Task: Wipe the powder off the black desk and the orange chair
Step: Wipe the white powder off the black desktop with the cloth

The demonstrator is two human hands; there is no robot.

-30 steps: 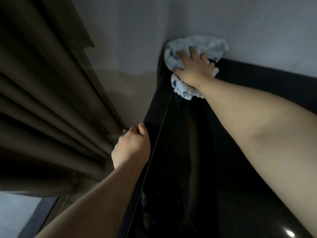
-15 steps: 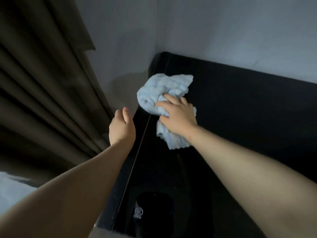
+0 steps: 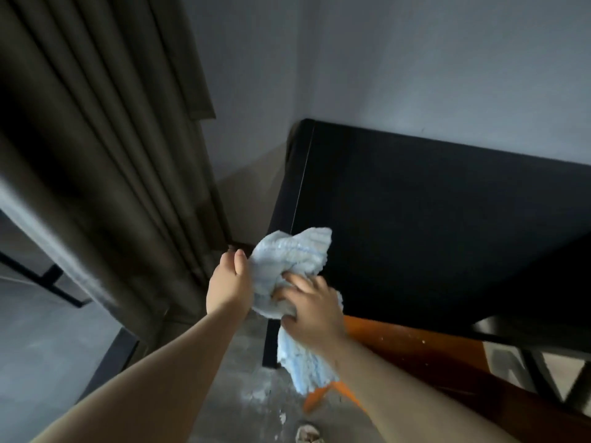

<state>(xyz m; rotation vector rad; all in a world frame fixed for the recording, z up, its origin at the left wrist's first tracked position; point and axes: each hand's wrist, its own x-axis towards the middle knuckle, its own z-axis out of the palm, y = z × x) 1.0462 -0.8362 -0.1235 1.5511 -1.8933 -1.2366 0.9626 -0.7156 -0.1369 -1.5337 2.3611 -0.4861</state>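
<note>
A crumpled light blue cloth (image 3: 289, 260) hangs off the front left corner of the black desk (image 3: 431, 212). My right hand (image 3: 311, 306) grips its middle, and my left hand (image 3: 228, 282) holds its left side; a tail of cloth dangles below. The desk top looks dark and bare. Under the desk's front edge shows the orange chair (image 3: 415, 350), its seat dotted with white powder specks. My right forearm hides part of the seat.
Brown curtains (image 3: 105, 155) hang close on the left, next to a grey wall. White powder (image 3: 259, 394) is scattered on the concrete floor below the hands. A black desk leg (image 3: 270, 343) stands beside the cloth. Dark frame bars cross at lower right.
My right hand has dragged the cloth from the desk's far left corner to the front corner. My left hand left the desk edge and took hold of the cloth. The view has pulled back.
</note>
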